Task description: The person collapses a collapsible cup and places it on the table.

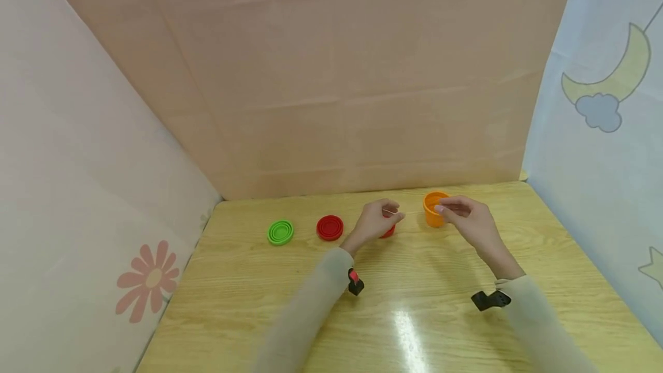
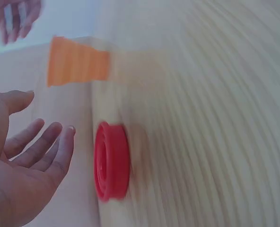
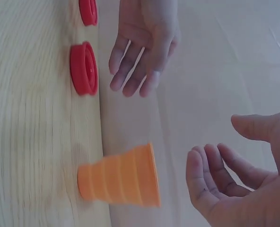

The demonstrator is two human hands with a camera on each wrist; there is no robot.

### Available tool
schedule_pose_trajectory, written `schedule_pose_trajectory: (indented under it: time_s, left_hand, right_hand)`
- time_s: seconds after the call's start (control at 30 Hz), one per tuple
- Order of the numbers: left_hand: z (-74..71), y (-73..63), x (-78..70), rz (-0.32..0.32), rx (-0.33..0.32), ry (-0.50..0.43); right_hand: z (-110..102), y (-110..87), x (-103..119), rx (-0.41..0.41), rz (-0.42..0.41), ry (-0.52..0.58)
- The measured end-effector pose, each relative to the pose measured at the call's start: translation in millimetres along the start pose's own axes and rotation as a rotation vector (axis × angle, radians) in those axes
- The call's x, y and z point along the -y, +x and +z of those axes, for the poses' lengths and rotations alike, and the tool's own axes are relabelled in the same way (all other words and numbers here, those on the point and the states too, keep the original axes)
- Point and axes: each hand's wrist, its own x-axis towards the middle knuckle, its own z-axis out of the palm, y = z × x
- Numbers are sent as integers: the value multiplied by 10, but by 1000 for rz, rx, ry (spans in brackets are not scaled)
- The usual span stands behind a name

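An orange collapsible cup (image 1: 433, 219), pulled up to full height in ringed tiers, stands upright toward the back right of the table. My right hand (image 1: 475, 224) hovers just right of its rim, fingers loosely bent, and the right wrist view shows a gap between fingertips and cup (image 3: 120, 177). Over a red collapsible cup (image 2: 115, 161), folded flat, hangs my left hand (image 1: 374, 223); it hides most of that cup in the head view. Its thumb and fingers are apart with nothing between them.
Left of my hands, another flat red cup (image 1: 330, 228) and a flat green cup (image 1: 281, 232) lie in the same row on the wooden table (image 1: 248, 304). A tan backdrop (image 1: 331, 102) rises at the table's rear edge, with pale printed walls on both sides.
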Motion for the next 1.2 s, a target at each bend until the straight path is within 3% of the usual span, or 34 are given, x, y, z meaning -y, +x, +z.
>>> schedule_pose_trajectory:
  time_s: [0.13,0.27,0.4,0.53,0.77,1.0,1.2]
  left_hand:
    - [86,92,-42,-31,-35,-120]
    - [159,175,-51,-49,19,-141]
    - [244,236,-16,-46,117,-158]
    - [354,286,30,-39,163,-208]
    - [548,353,-49,-33,121,-295]
    - [667,413,-216,-43,123,-387]
    - [690,440,-260,-95,83,-381]
  right_hand:
    - [-176,10,-128,-75,-43,10]
    - [-315,44,-284,-102,-69,-20]
    - [-348,123,-520,-36,-16,-61]
    - [-316,220,-756,66,21,-70]
    - [-294,338,-946,174,0,-25]
    - [-273,386,-1012,177,-20,0]
    - [-215,427,-1000,182,-8,35]
